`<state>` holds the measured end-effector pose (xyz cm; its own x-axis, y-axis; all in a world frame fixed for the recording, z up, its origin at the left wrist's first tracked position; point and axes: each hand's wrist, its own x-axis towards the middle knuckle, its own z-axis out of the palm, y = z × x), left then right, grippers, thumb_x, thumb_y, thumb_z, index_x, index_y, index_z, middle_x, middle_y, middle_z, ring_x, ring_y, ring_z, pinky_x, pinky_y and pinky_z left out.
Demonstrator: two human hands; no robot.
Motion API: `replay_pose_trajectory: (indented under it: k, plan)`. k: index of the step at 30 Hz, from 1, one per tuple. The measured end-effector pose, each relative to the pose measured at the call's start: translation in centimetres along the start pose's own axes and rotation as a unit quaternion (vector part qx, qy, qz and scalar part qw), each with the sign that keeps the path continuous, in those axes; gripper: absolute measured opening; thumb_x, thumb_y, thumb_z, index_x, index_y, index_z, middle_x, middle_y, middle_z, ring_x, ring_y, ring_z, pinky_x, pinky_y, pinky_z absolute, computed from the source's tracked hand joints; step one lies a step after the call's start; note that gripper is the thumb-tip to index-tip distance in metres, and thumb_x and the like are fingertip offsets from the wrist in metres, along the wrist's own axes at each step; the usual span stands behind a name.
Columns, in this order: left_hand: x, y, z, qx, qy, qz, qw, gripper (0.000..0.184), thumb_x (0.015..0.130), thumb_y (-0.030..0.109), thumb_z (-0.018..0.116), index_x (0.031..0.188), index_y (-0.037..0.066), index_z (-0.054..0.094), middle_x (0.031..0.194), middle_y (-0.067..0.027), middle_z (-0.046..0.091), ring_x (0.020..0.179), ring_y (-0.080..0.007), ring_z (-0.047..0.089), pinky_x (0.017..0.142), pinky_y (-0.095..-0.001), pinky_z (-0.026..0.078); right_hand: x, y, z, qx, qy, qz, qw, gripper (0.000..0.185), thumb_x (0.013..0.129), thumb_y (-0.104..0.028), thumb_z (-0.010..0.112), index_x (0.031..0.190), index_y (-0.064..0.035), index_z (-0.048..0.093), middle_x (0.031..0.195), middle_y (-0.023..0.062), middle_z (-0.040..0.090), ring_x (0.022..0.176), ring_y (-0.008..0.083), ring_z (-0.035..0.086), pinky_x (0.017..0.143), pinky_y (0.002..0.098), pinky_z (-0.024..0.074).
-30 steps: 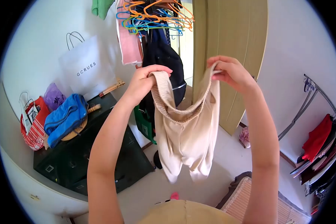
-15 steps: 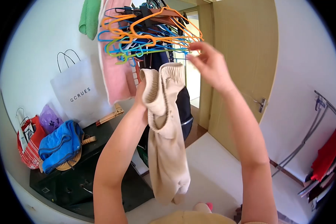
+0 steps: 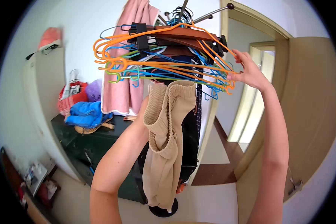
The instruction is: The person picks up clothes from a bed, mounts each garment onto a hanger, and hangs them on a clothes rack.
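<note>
Beige trousers (image 3: 164,149) with a ribbed elastic waistband hang down in front of me, folded together at the top. My left hand (image 3: 145,106) holds them near the waistband and is mostly hidden behind the cloth. Raised at the right, my right hand (image 3: 244,69) has its thumb and fingers round the right end of an orange hanger (image 3: 212,37). Many orange, blue and green plastic hangers (image 3: 168,67) hang in a bunch on a coat stand (image 3: 212,14), along with dark brown hangers with black clips.
A pink towel (image 3: 119,89) hangs left of the hangers. Behind, a dark green cabinet (image 3: 97,149) bears a blue cloth (image 3: 85,114), a red bag (image 3: 69,99) and a purple bag (image 3: 94,90). At the right are a doorway and an open door (image 3: 310,112).
The view has swung up and left. The trousers went from both hands to my left hand, and my right hand moved over to the hangers and took hold of an orange one.
</note>
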<state>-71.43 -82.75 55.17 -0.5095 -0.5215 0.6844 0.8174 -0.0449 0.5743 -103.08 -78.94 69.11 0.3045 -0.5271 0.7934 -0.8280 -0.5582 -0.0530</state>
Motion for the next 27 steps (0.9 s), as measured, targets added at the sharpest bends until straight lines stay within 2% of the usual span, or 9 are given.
replay_pose_trajectory:
  k: [3,7,12,15,19,21,22,24,27]
  plan:
    - [-1.1,-0.8,2.2,0.09,0.167,0.022,0.982,0.035,0.102,0.023,0.042,0.126,-0.001,0.052,0.119,-0.015,0.062,0.107,-0.0249,0.062,0.096,-0.0363,0.05,-0.2,-0.4,-0.4,-0.005,-0.016,-0.017,1.0,0.094,0.066,-0.036,0.085,0.142,-0.0018,0.04,0.115,0.0126,0.05,0.103,0.0249,0.051,0.089,0.0349,0.0463]
    - [-2.3,-1.6,5.6,0.083,0.25,0.058,0.963,0.035,0.103,0.025,0.041,0.124,0.0,0.055,0.114,-0.0145,0.064,0.103,-0.0242,0.064,0.092,-0.0343,0.053,1.6,3.4,0.8,0.067,0.035,-0.041,0.996,0.095,0.062,-0.043,0.086,0.138,-0.0039,0.045,0.105,0.0109,0.051,0.094,0.023,0.049,0.087,0.0335,0.0452]
    - [-6.6,-2.9,11.7,0.128,0.295,0.135,0.937,0.036,0.101,0.027,0.044,0.122,-0.001,0.055,0.113,-0.0143,0.063,0.101,-0.0248,0.063,0.092,-0.0359,0.052,3.0,3.4,0.6,0.049,0.135,-0.032,0.989,0.099,0.058,-0.057,0.083,0.135,-0.0059,0.048,0.119,0.0167,0.055,0.111,0.0291,0.055,0.091,0.0403,0.0458]
    - [-10.6,-3.6,15.9,0.195,0.397,0.159,0.882,0.031,0.098,0.024,0.051,0.117,0.001,0.059,0.114,-0.0133,0.064,0.101,-0.0229,0.063,0.09,-0.0342,0.053,1.5,2.9,0.3,0.048,0.167,-0.019,0.985,0.1,0.059,-0.058,0.083,0.137,-0.007,0.047,0.121,0.0169,0.055,0.112,0.0293,0.056,0.091,0.0416,0.0457]
    - [-14.6,-5.3,19.1,0.118,0.378,0.185,0.9,0.032,0.099,0.023,0.05,0.12,0.0,0.058,0.111,-0.0121,0.065,0.1,-0.0218,0.064,0.09,-0.0346,0.053,-5.3,4.3,2.4,0.088,0.224,-0.021,0.971,0.096,0.06,-0.051,0.086,0.138,-0.0084,0.047,0.115,0.012,0.055,0.109,0.0266,0.055,0.088,0.0396,0.0464]
    - [-16.6,-5.9,20.8,0.309,0.42,0.105,0.847,0.034,0.1,0.024,0.048,0.122,0.0,0.057,0.113,-0.0123,0.064,0.102,-0.022,0.063,0.091,-0.0354,0.052,-9.7,4.0,2.8,0.118,0.191,0.032,0.974,0.09,0.062,-0.038,0.088,0.137,-0.0108,0.048,0.104,0.007,0.052,0.101,0.0228,0.053,0.085,0.0353,0.0449]
    - [-16.3,-6.8,22.0,0.317,0.514,0.107,0.79,0.037,0.102,0.027,0.043,0.124,0.001,0.056,0.114,-0.0114,0.064,0.1,-0.0205,0.064,0.088,-0.0348,0.053,-11.3,3.9,3.4,0.143,0.186,0.021,0.972,0.088,0.062,-0.034,0.088,0.137,-0.0116,0.049,0.101,0.0057,0.05,0.098,0.0215,0.052,0.084,0.0342,0.0438]
    - [-17.8,-6.9,23.0,0.327,0.557,0.069,0.76,0.037,0.101,0.029,0.043,0.121,0.002,0.059,0.113,-0.0113,0.065,0.099,-0.0202,0.064,0.088,-0.0349,0.052,-15.1,4.3,4.2,0.194,0.169,0.014,0.966,0.084,0.063,-0.026,0.088,0.137,-0.0131,0.049,0.097,0.003,0.047,0.093,0.0189,0.049,0.08,0.0319,0.0417]
    - [-18.3,-6.3,25.1,0.564,0.598,-0.106,0.56,0.038,0.101,0.026,0.038,0.12,0.003,0.06,0.113,-0.0128,0.065,0.101,-0.0217,0.063,0.086,-0.0367,0.052,-19.6,4.2,4.6,0.221,0.121,-0.024,0.968,0.084,0.062,-0.021,0.088,0.136,-0.0136,0.05,0.096,0.0016,0.046,0.09,0.0175,0.047,0.077,0.0299,0.0388]
